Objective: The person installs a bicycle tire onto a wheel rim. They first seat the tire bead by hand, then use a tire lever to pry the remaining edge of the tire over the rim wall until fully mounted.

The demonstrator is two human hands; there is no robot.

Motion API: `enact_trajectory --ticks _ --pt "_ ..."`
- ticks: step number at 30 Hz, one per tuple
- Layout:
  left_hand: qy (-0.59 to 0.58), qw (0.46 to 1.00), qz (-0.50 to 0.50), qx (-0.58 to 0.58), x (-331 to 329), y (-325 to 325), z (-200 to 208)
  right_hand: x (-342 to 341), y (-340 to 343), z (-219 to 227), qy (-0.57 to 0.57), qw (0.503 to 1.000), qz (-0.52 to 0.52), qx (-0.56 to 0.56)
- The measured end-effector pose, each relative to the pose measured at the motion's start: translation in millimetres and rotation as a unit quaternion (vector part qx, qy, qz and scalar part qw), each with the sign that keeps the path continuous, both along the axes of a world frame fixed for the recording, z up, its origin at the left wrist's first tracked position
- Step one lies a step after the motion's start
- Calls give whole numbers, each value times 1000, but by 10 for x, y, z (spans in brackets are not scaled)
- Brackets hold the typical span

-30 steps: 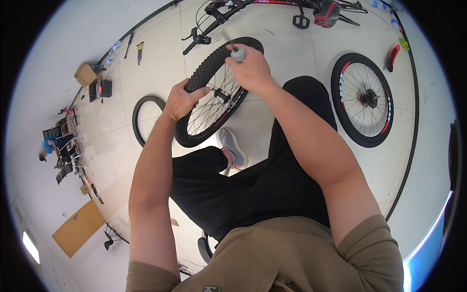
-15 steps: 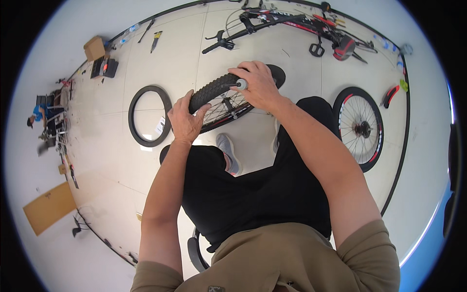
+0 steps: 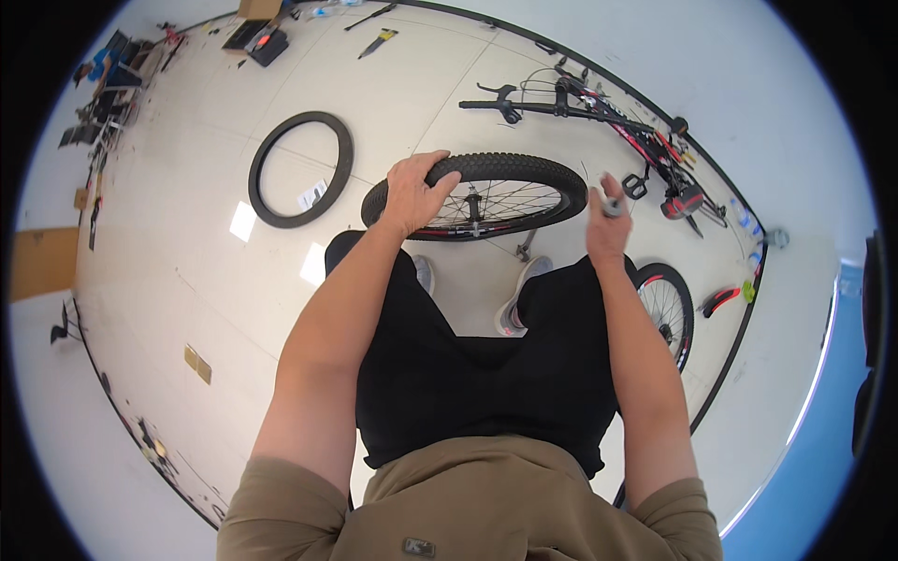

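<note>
In front of my shoes a bicycle wheel [image 3: 475,227] with a black knobby tire [image 3: 510,166] stands tilted, its spokes and hub toward me. My left hand [image 3: 412,194] is closed on the tire at the wheel's upper left, thumb over the near side. To the right of the wheel, apart from it, my right hand [image 3: 608,229] is closed round a slim tool with a grey, round-ended handle [image 3: 613,208], which looks like a screwdriver. Its shaft cannot be made out now. A loose black tire [image 3: 265,166] lies flat on the floor to the left, a white label inside it.
A bicycle frame with handlebars [image 3: 561,110] lies at the far right. Another wheel [image 3: 687,318] lies beside my right knee. A metal object [image 3: 526,245] is near my right shoe. Farther off are a yellow-handled tool [image 3: 379,42], a dark toolbox [image 3: 268,47] and a seated person [image 3: 98,67].
My right hand has left the tire and moved right with the tool. My left hand still grips the tire. The view has shifted, and the wheel now appears more level.
</note>
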State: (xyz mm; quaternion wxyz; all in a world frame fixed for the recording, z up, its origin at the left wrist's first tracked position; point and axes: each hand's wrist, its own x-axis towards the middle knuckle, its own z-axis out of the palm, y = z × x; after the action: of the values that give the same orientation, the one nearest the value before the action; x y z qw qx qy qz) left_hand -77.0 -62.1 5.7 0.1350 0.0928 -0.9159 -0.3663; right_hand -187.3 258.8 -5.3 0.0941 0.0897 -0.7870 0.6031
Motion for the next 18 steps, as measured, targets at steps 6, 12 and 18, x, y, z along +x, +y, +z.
enact_trajectory --ticks 6,12,18 --pt "-157 961 218 62 -39 -103 219 -7 535 296 -366 850 -25 -377" --pt "-62 940 335 9 96 -362 154 -7 749 287 -378 777 -20 -503" --pt "60 977 58 -198 191 156 394 76 784 367 -386 781 10 -491"
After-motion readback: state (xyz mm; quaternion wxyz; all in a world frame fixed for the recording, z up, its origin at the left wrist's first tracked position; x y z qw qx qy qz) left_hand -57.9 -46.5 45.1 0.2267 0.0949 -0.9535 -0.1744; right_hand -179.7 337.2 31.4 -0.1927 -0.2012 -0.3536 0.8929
